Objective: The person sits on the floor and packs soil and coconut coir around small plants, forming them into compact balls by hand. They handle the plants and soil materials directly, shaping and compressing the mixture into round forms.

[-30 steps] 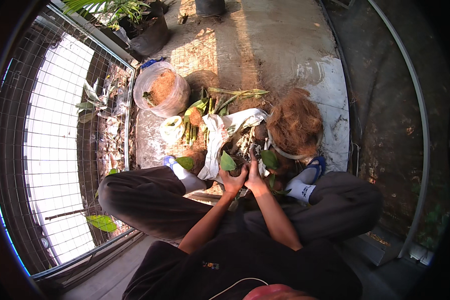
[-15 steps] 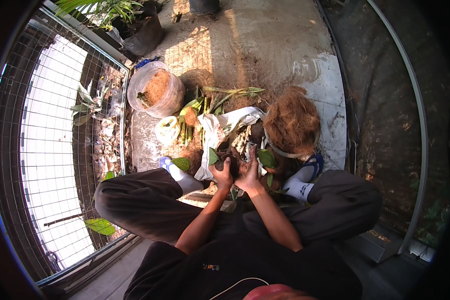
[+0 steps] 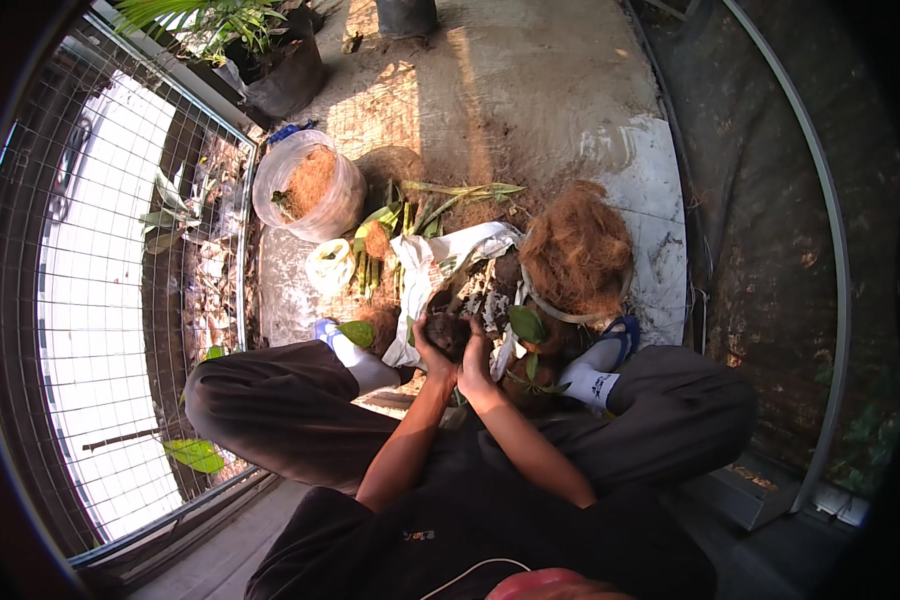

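Between my cupped palms sits a dark brown ball of soil (image 3: 447, 334). My left hand (image 3: 431, 352) wraps its left side, and my right hand (image 3: 476, 358) presses against its right side, fingers pointing away from me. Just beyond them lies an opened white sack (image 3: 425, 262), with dark soil and pale bits showing in its mouth. A brown fibre ball (image 3: 378, 322) rests left of my hands beside a broad green leaf (image 3: 356, 334). On the right, another green leaf (image 3: 526, 324) stands above more fibre-wrapped balls, partly in shadow.
A tub heaped with coconut fibre (image 3: 578, 250) stands at the right. At the left are a clear plastic bucket (image 3: 342, 212) holding fibre and a small white container (image 3: 330, 266). Long cut leaves (image 3: 460, 190) lie behind the sack. Wire mesh (image 3: 120, 300) borders the left side.
My hands have turned from a spread position into a closer cup around the soil ball, which now shows from above. The small leaf by my left thumb no longer shows.
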The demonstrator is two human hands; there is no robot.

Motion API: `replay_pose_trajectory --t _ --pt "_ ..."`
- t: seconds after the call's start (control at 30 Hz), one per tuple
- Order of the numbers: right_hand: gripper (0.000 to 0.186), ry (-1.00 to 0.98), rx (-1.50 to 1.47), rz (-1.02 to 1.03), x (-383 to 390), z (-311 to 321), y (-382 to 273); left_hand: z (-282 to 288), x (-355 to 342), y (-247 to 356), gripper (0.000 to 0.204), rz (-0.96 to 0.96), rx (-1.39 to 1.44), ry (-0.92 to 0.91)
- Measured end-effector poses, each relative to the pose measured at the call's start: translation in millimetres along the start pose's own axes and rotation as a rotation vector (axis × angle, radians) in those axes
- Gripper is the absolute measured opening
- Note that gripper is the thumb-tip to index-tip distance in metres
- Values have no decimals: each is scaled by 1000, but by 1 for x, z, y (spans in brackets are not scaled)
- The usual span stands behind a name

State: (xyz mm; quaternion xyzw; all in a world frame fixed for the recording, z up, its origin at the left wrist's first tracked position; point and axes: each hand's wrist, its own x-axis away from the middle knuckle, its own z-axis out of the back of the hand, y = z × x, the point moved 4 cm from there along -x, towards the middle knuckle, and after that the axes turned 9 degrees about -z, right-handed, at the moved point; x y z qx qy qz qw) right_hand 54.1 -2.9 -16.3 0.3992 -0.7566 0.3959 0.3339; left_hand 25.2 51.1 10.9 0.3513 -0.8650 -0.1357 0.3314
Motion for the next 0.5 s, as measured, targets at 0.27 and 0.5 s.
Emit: replay_pose_trajectory --t 0.27,0.5 --pt "41 -28 -12 92 10 22 -30 -44 33 -6 35 -398 -867 -235" --pt "45 -645 51 -25 8 10 -38 -60 39 14 36 -906 -1171 -509"
